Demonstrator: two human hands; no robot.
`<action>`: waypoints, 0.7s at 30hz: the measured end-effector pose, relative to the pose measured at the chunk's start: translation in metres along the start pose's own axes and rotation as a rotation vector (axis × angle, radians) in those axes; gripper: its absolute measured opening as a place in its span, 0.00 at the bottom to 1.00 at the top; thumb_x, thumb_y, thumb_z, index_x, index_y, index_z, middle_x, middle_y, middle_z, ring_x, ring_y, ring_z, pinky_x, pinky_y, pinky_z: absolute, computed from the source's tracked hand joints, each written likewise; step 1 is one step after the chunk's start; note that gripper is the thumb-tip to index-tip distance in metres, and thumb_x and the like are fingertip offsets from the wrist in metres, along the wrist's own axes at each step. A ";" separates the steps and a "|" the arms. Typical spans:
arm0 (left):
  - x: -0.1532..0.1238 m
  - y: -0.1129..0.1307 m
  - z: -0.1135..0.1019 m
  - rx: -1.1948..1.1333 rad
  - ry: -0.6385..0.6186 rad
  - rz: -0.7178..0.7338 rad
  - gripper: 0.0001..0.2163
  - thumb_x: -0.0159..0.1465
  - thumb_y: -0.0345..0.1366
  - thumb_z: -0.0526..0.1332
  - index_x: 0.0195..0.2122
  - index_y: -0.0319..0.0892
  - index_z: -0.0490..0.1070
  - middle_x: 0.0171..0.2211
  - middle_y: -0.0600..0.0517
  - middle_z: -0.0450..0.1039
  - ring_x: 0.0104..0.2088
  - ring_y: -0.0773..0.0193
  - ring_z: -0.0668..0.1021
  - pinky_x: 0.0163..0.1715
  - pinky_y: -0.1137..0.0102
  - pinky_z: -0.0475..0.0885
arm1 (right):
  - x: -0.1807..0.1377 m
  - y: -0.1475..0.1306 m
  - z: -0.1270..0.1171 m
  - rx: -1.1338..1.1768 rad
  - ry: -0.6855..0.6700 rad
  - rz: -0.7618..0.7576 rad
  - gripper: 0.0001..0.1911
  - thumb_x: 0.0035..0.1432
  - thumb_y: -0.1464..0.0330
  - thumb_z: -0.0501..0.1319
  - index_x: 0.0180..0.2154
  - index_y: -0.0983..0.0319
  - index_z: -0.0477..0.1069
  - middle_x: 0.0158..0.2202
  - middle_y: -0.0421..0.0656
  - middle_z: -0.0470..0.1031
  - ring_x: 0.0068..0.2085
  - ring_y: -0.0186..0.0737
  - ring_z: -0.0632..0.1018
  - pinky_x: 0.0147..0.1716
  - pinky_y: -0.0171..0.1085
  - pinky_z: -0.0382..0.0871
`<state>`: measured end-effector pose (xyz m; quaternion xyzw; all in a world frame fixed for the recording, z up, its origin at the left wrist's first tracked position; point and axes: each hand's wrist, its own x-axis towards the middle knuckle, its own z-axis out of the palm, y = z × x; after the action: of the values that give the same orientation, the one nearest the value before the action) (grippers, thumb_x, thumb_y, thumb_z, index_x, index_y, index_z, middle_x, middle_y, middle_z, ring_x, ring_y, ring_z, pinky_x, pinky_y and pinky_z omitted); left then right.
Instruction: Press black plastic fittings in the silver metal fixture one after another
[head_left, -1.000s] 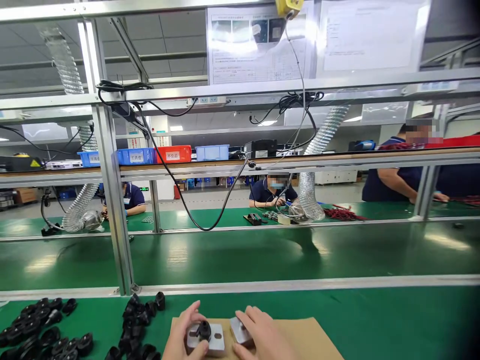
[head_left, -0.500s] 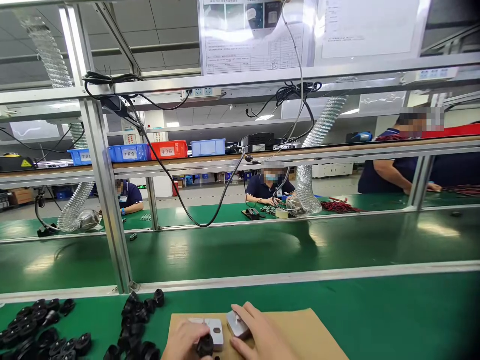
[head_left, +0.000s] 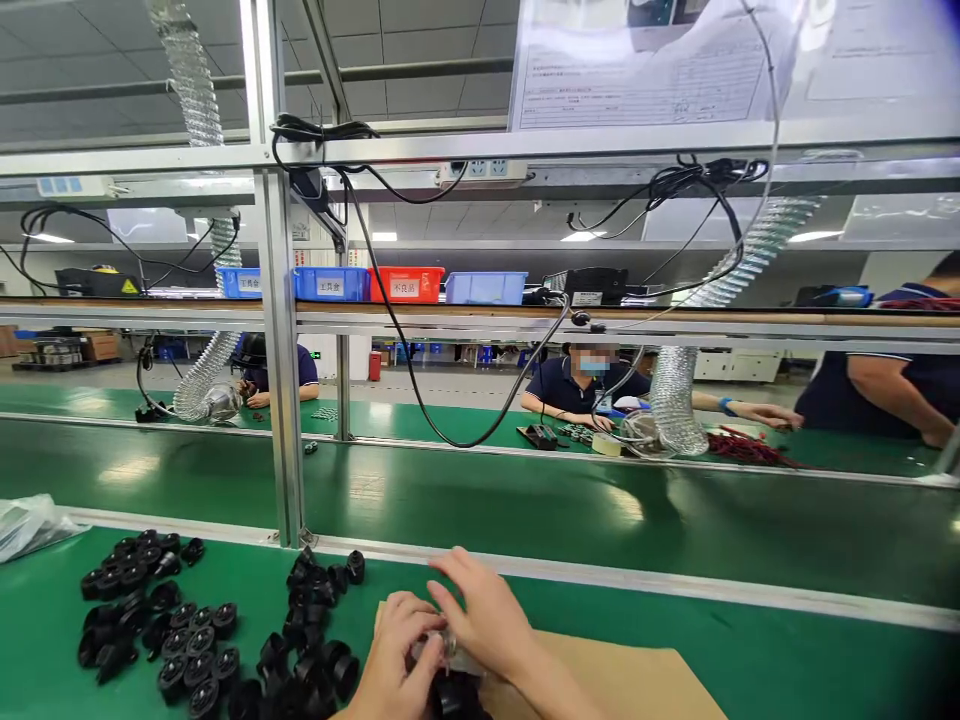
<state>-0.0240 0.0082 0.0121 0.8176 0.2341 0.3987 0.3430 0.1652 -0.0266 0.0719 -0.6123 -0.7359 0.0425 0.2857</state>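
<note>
My left hand (head_left: pixel 399 655) is closed, fingers and thumb curled round a small pale, shiny piece (head_left: pixel 448 642) that is too covered to name. My right hand (head_left: pixel 487 618) reaches over it from the right, fingers stretched out and apart, its lower edge close to that piece. Below the hands, near the bottom edge, is a black round part (head_left: pixel 456 692), partly hidden by my left thumb. Brown cardboard (head_left: pixel 622 675) lies beneath my right forearm. The silvery blocks are mostly or wholly hidden behind my hands.
Many black round parts (head_left: pixel 199 650) lie in loose groups on the green bench (head_left: pixel 45 620) to the left. A plastic bag (head_left: pixel 34 525) rests at far left. A metal post (head_left: pixel 281 400) rises from the bench's back rail. Co-workers (head_left: pixel 581 385) sit across the line.
The view has swung left. My left hand has come up with its fingers curled, and my right hand has left the silvery block and moved over towards the left one.
</note>
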 end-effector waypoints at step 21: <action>-0.002 -0.013 -0.001 -0.091 -0.052 -0.105 0.24 0.57 0.27 0.62 0.56 0.45 0.76 0.54 0.43 0.77 0.56 0.45 0.77 0.59 0.53 0.72 | 0.041 0.029 -0.018 0.194 -0.056 0.186 0.17 0.69 0.61 0.57 0.34 0.64 0.78 0.31 0.44 0.80 0.31 0.39 0.76 0.30 0.35 0.63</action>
<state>-0.0280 0.0154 0.0022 0.7978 0.2494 0.3690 0.4065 0.1959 0.0135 0.0899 -0.6459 -0.6761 0.1568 0.3178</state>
